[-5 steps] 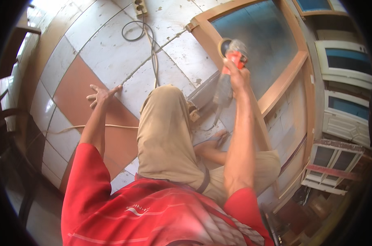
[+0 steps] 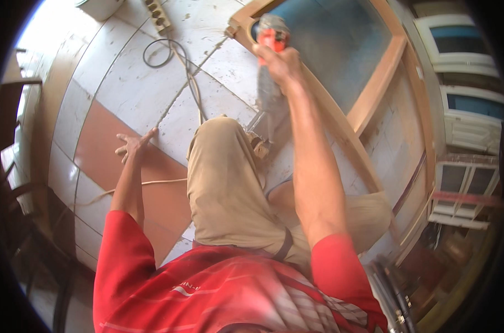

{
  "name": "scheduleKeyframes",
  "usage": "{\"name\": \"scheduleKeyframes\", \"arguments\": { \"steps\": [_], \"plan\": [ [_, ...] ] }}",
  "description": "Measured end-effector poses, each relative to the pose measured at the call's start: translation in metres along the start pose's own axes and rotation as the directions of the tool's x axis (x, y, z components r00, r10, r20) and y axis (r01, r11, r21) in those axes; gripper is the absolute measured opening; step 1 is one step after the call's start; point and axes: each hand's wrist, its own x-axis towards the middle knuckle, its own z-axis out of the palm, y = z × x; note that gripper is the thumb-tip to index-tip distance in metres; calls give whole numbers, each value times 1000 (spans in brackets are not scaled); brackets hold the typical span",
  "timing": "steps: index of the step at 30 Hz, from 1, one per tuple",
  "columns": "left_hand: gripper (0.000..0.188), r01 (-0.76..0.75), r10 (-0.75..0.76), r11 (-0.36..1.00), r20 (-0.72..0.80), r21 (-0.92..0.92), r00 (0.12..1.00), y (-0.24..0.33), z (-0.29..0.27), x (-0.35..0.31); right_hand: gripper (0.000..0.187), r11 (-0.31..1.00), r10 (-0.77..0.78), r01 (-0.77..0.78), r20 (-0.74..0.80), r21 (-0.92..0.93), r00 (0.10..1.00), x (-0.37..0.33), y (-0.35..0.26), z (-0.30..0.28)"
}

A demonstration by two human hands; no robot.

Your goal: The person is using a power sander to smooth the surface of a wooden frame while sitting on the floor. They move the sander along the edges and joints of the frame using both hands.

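My right hand [image 2: 285, 65] is wrapped round an angle grinder [image 2: 273, 40] with an orange-red body and a round disc. The disc is at the far left corner of a large wooden frame [image 2: 378, 86]; whether it touches the wood I cannot tell. A dusty bluish panel [image 2: 340, 50] fills the far part of that frame. My left hand [image 2: 131, 147] is empty and propped on the floor, fingers spread, over a terracotta tile [image 2: 105, 133] and beside white ones. A small wooden block [image 2: 259, 146] lies near my raised knee.
A multi-socket power strip [image 2: 157, 16] with a looped dark cord [image 2: 158, 58] lies on the tiles ahead. A pale cable [image 2: 105, 194] runs past my left arm. At the far left is a bucket [image 2: 99, 6]. White-framed panels [image 2: 457, 41] stand along the right side.
My right hand has carried the grinder left and away, along the frame's side to its far left corner. My left hand stays propped on the floor. The whole view has shifted slightly.
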Motion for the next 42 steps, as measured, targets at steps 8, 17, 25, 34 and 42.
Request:
{"name": "scheduleKeyframes", "arguments": {
  "steps": [8, 17, 25, 34, 42],
  "plan": [
    [152, 14, -14, 999, 13, -36, 1000, 6, -16, -8, 55, 992, 103, -98, -73, 77, 992, -39, 33, -30],
    [155, 26, -24, 998, 46, -52, 999, 11, -9, -9, 50, 998, 63, -63, -22, 22, 998, -3, 5, -4],
    [157, 20, -18, 998, 45, -57, 999, 11, -5, -12, 48, 966, 220, -159, -323, 204, 920, -101, 110, -107],
    [146, -61, 60, 998, -39, -28, 997, 4, 11, 5, 41, 974, 192, -139, -331, 177, 924, -128, 119, -106],
    [137, -115, 114, 993, -63, -8, 992, -9, 15, 15, 49, 949, 276, -181, -400, 259, 874, -163, 156, -137]
  ]
}}
